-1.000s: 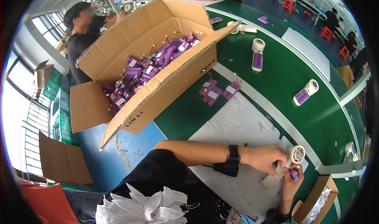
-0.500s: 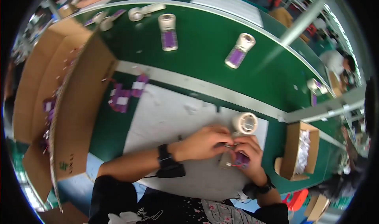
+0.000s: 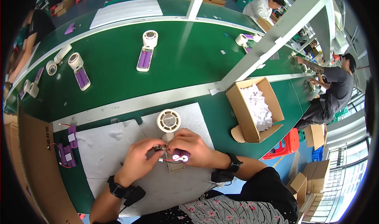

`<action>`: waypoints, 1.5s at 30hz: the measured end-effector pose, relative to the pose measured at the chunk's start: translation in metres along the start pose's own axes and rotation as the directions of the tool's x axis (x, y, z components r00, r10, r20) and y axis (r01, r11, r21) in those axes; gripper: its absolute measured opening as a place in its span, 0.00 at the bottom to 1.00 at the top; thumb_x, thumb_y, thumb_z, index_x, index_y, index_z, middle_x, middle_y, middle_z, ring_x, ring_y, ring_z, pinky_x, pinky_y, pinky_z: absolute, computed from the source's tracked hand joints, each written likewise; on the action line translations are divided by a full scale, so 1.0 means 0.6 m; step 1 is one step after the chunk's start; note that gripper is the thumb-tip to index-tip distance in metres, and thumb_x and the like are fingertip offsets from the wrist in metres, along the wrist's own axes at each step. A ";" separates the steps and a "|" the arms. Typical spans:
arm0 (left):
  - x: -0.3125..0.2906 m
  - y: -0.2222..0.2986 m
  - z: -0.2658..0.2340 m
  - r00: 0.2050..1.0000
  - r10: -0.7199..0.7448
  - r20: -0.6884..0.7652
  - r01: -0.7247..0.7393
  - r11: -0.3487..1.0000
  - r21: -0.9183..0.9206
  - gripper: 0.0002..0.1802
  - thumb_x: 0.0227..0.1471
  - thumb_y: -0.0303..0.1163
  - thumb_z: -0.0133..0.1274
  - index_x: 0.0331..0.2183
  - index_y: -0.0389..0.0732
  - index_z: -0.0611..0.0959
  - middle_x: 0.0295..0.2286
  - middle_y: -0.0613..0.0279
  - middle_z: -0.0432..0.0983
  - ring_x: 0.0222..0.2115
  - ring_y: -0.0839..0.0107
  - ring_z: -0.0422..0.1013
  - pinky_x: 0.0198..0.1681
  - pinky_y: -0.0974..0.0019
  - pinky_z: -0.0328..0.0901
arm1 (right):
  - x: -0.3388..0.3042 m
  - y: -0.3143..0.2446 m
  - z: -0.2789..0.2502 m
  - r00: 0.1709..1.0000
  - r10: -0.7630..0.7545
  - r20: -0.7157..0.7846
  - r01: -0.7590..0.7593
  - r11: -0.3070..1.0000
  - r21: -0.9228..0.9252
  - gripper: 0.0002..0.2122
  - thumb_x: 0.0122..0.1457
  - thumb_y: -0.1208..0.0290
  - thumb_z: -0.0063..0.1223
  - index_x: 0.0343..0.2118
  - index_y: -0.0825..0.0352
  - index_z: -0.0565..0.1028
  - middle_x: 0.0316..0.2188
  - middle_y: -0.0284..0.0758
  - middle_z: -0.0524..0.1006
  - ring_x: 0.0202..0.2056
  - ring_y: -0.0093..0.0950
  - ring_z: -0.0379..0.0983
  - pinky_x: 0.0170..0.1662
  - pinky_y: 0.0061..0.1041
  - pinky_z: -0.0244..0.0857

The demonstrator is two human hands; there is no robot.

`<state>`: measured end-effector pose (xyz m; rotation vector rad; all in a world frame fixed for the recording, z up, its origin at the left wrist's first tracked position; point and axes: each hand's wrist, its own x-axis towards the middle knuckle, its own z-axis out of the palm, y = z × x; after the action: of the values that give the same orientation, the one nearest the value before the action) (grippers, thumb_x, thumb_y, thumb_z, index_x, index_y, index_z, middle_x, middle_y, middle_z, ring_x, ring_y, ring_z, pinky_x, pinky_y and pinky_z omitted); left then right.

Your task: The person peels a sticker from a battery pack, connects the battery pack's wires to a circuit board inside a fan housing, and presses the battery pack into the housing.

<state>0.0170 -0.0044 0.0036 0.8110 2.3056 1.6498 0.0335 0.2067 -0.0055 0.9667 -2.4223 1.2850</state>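
While both bare hands met over the pale sheet (image 3: 103, 147), I noted the left hand (image 3: 138, 161) pinching a small dark part (image 3: 159, 148) between thumb and forefinger; its exact shape was too small to tell. The right hand (image 3: 194, 145) was curled, its fingers closed round a purple battery pack (image 3: 182, 154) of smooth cylinders with pale round ends. Thin red wire (image 3: 170, 160) looped out to a white plug. Just under the hands lay a cream plastic fan (image 3: 169, 121), its ringed, spoked head pointing away from the person, its handle a shallow open trough. Sheet: matt, creased, torn at the far edge. Bench (image 3: 211, 113): glossy green. To the left, loose purple packs (image 3: 67, 155) with white labels; to the right, a corrugated cardboard box (image 3: 240, 115) of crumpled white scraps (image 3: 258, 109).
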 end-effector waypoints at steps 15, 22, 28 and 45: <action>-0.003 -0.008 -0.006 0.995 0.097 0.001 -0.096 0.987 0.126 0.17 0.36 0.11 0.54 0.31 0.39 0.82 0.31 0.56 0.74 0.29 0.65 0.74 0.34 0.70 0.69 | -0.002 0.005 0.009 0.999 -0.034 -0.036 0.033 0.999 -0.035 0.13 0.34 0.79 0.61 0.27 0.62 0.73 0.25 0.31 0.73 0.35 0.33 0.69 0.41 0.32 0.65; 0.005 0.017 0.025 0.997 -0.013 -0.078 -0.001 0.984 -0.180 0.12 0.41 0.11 0.54 0.31 0.34 0.79 0.31 0.60 0.72 0.29 0.71 0.73 0.33 0.72 0.68 | -0.006 0.009 0.009 0.996 -0.049 -0.077 0.049 0.999 0.003 0.13 0.35 0.79 0.61 0.27 0.63 0.73 0.25 0.33 0.72 0.34 0.34 0.68 0.38 0.33 0.64; -0.011 0.003 0.011 0.974 -0.227 -0.006 0.215 0.933 -0.289 0.09 0.44 0.12 0.54 0.31 0.33 0.77 0.32 0.62 0.70 0.30 0.75 0.71 0.34 0.72 0.68 | -0.009 -0.013 0.000 0.970 0.217 -0.113 -0.161 0.914 0.371 0.10 0.46 0.74 0.63 0.29 0.66 0.72 0.24 0.35 0.71 0.29 0.34 0.68 0.33 0.29 0.63; -0.005 -0.004 -0.004 0.985 -0.136 0.105 0.171 0.856 -0.488 0.08 0.48 0.19 0.58 0.34 0.33 0.79 0.34 0.63 0.69 0.35 0.76 0.68 0.38 0.74 0.65 | 0.004 -0.011 -0.030 0.993 0.113 -0.040 -0.106 0.982 0.156 0.11 0.47 0.73 0.63 0.33 0.70 0.74 0.25 0.37 0.76 0.22 0.26 0.73 0.26 0.21 0.66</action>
<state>0.0176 -0.0081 0.0017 0.5371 1.7177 1.9736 0.0344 0.2174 0.0102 0.8381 -2.3984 1.5338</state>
